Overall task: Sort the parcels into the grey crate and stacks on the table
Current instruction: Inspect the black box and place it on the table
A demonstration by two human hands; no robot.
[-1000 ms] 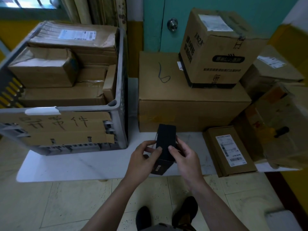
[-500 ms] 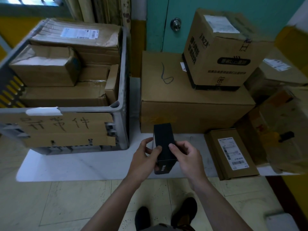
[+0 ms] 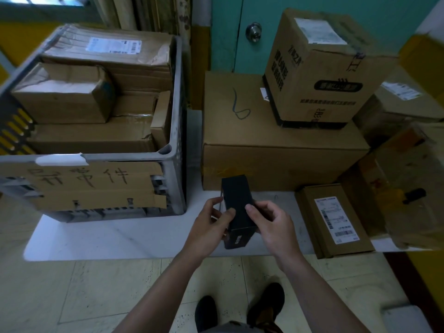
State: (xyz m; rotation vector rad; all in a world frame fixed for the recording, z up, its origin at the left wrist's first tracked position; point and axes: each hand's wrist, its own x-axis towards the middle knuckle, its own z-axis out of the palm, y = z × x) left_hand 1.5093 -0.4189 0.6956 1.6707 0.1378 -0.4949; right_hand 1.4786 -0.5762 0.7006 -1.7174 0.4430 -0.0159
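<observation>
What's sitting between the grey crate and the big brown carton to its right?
Nothing: the head view shows only a narrow strip of bare white table between the grey crate and the big carton.

Dim room: a teal door (image 3: 225, 44) with a round knob (image 3: 253, 31), yellow walls (image 3: 199, 68), pale tiled floor (image 3: 96, 292).

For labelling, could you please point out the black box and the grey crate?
black box (image 3: 236, 197): head view, on its top face.
grey crate (image 3: 178, 111): head view, on its right wall.
</observation>
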